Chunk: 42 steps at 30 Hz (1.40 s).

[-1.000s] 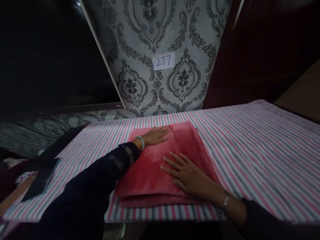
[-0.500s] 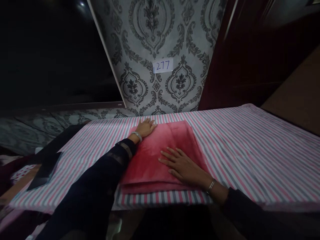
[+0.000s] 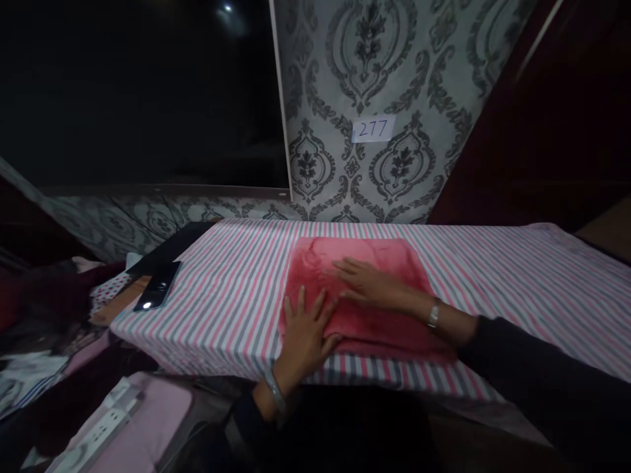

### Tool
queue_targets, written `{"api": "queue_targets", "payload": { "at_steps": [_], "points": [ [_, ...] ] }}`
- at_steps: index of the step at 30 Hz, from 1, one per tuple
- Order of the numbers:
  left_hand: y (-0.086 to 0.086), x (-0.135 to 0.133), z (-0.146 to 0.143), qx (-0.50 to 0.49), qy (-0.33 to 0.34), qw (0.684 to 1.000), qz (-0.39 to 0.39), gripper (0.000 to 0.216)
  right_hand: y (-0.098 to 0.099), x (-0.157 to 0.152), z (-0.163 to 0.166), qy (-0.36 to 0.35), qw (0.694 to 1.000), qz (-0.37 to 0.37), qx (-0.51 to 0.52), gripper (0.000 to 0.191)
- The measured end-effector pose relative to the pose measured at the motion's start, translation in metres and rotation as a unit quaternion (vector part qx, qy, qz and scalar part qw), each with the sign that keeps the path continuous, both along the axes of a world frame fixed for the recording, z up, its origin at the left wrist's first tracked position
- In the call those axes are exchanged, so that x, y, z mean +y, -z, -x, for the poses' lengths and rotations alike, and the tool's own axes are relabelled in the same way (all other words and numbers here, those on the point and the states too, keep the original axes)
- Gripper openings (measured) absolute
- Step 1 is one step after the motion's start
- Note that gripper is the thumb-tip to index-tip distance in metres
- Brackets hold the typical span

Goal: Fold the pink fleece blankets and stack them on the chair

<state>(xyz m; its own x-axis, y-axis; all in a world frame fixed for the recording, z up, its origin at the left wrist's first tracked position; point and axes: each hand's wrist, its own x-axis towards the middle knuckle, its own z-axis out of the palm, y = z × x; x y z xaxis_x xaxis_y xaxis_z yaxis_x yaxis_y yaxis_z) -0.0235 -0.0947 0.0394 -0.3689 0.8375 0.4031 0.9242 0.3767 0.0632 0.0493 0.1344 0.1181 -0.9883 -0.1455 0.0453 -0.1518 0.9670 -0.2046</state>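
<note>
A folded red plush cloth point(image 3: 394, 328), perhaps a blanket, lies flat on a table covered with a striped pink, grey and white cloth point(image 3: 227, 282). My left hand point(image 3: 304, 335) rests with spread fingers on the near left part of the red cloth. Across its middle, my right hand point(image 3: 367, 282) lies flat with the fingers stretched out to the left. Neither hand grips anything. A bracelet circles each wrist.
On the table's left end lies a dark phone point(image 3: 158, 286). A big black screen point(image 3: 148, 98) hangs at the back left, beside a paper marked 277 point(image 3: 373, 129) on the wall. Lower left, a white power strip point(image 3: 101, 430) sits on a pink surface.
My left hand has come from the far left edge of the red cloth to its near left part. My right hand has shifted toward the far side. The view has turned left.
</note>
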Motion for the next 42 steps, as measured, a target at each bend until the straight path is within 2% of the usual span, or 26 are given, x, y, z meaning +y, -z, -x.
{"api": "queue_targets", "payload": {
  "at_steps": [2,6,11,15,20,24,28,31,33,37,39,42],
  "points": [
    [0.008,0.003,-0.008,-0.011,-0.026,0.999,-0.031,0.071,-0.002,-0.016,0.036,-0.011,1.000,-0.017,0.008,0.062],
    [0.022,0.005,-0.017,-0.010,-0.048,0.996,-0.076,0.068,0.019,-0.029,0.104,-0.048,0.997,-0.035,-0.041,0.062],
    [0.030,0.000,-0.020,0.008,-0.047,0.996,-0.075,0.072,0.036,-0.008,0.170,0.024,0.996,-0.022,-0.081,0.064],
    [0.032,-0.001,-0.018,0.007,-0.036,0.997,-0.066,0.075,0.041,0.004,0.202,0.087,0.992,0.006,-0.086,0.061],
    [0.035,-0.002,-0.017,-0.007,-0.026,0.998,-0.061,0.077,0.052,0.009,0.217,0.114,0.991,0.007,-0.071,0.060],
    [0.036,-0.002,-0.015,-0.015,-0.024,0.997,-0.067,0.074,0.051,0.011,0.217,0.115,0.992,0.019,-0.057,0.061],
    [0.029,-0.003,-0.014,-0.045,-0.017,0.997,-0.064,0.067,0.029,0.011,0.206,0.130,0.990,0.040,-0.046,0.061],
    [0.022,-0.005,-0.016,-0.059,-0.014,0.994,-0.086,0.058,0.012,0.011,0.178,0.081,0.996,0.045,-0.003,0.061],
    [0.019,-0.005,-0.016,-0.052,-0.010,0.993,-0.108,0.050,0.008,0.007,0.148,0.032,0.999,0.034,0.019,0.061],
    [0.022,-0.007,-0.017,-0.040,0.001,0.989,-0.139,0.038,0.023,-0.018,0.080,-0.025,1.000,-0.013,0.007,0.058],
    [0.027,-0.009,-0.018,-0.046,0.002,0.987,-0.152,0.035,0.036,-0.032,0.056,-0.019,0.999,-0.036,0.004,0.057],
    [0.034,-0.017,-0.019,-0.064,0.010,0.985,-0.161,0.038,0.052,-0.048,0.036,0.011,0.998,-0.055,0.019,0.058]
  ]
}}
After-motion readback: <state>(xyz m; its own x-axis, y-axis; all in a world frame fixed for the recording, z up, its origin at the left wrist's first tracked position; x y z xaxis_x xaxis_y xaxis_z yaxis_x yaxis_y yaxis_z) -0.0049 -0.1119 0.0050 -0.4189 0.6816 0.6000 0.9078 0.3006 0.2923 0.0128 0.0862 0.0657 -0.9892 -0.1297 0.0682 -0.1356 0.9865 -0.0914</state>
